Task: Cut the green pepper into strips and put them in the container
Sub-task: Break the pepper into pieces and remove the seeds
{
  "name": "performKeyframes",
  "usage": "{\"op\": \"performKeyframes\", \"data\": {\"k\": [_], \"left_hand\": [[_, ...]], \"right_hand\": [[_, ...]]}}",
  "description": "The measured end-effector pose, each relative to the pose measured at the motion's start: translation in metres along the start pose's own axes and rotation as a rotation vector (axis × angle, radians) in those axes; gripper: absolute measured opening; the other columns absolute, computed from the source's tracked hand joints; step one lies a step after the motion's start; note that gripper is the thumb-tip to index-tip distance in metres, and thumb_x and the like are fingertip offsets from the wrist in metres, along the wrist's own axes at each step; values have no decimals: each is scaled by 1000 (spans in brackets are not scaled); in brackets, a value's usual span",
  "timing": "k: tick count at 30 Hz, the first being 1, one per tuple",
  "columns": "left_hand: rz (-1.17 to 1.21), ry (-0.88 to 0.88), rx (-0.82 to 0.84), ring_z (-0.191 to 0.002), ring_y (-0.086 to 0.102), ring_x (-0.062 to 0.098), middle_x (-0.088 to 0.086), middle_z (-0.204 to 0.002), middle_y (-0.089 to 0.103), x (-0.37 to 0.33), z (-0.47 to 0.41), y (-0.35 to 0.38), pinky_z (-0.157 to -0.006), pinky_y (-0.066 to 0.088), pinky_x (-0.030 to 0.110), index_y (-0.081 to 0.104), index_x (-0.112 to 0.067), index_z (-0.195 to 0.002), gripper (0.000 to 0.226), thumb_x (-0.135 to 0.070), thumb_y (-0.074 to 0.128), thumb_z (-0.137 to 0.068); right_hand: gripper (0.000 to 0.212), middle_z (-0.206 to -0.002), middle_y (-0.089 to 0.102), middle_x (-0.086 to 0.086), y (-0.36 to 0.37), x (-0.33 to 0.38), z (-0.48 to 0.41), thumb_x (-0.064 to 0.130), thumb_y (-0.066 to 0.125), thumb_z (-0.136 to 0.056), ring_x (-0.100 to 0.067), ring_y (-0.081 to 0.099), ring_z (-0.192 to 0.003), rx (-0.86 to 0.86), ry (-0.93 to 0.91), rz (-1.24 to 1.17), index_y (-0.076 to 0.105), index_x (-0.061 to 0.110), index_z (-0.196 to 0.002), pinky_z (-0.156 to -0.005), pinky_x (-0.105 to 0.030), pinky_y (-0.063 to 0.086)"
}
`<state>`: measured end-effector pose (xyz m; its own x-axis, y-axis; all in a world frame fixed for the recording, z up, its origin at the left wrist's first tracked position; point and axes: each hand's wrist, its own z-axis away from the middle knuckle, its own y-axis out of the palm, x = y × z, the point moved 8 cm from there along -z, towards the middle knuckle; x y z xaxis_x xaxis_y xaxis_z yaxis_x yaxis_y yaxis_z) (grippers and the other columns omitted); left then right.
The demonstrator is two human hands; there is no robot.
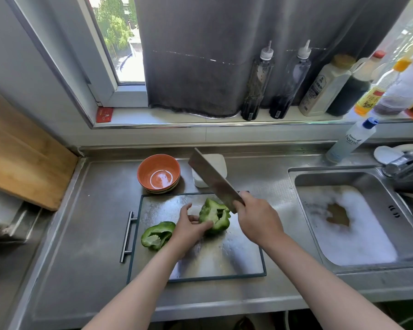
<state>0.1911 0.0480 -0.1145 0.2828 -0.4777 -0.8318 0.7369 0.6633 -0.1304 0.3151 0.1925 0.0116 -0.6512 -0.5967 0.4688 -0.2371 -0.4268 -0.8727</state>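
Observation:
A green pepper lies in two halves on the steel cutting board. One pepper half sits near the board's middle with its hollow side up, and my left hand holds it from the left. The other pepper half lies at the board's left edge. My right hand grips the handle of a cleaver, whose blade is raised and angled up to the left above the held half. An orange bowl stands just behind the board.
A white block sits behind the cleaver. A sink full of foam is on the right, with a tap and a dish soap bottle. Several bottles line the windowsill. A wooden board leans at the left.

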Motion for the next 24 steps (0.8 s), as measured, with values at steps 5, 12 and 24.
{"op": "performKeyframes", "data": {"k": [5, 12, 24], "left_hand": [[-367, 12, 198, -113, 57, 22, 3, -131, 35, -11, -1, 12, -98, 53, 42, 22, -52, -147, 110, -63, 84, -57], [-654, 112, 315, -71, 68, 13, 0, -100, 61, -24, 0, 15, -69, 53, 24, 23, -37, -144, 80, -34, 77, -84], [-847, 299, 239, -132, 41, 22, 3, -140, 43, -34, -2, 49, -110, 31, 30, 32, -32, -152, 75, -58, 62, -88]], "right_hand": [[18, -89, 63, -5, 6, -29, 0, 30, 42, -103, -31, 56, -85, 9, 163, -86, 54, 20, -94, -68, -37, 43], [23, -81, 62, -3, 24, -58, 22, 27, 45, -102, -24, 57, -78, 36, 321, -287, 52, 19, -81, -69, -37, 46], [24, -82, 58, -3, 9, -73, 33, 27, 46, -102, -23, 58, -72, 17, 424, -467, 57, 11, -89, -43, -30, 49]]}}
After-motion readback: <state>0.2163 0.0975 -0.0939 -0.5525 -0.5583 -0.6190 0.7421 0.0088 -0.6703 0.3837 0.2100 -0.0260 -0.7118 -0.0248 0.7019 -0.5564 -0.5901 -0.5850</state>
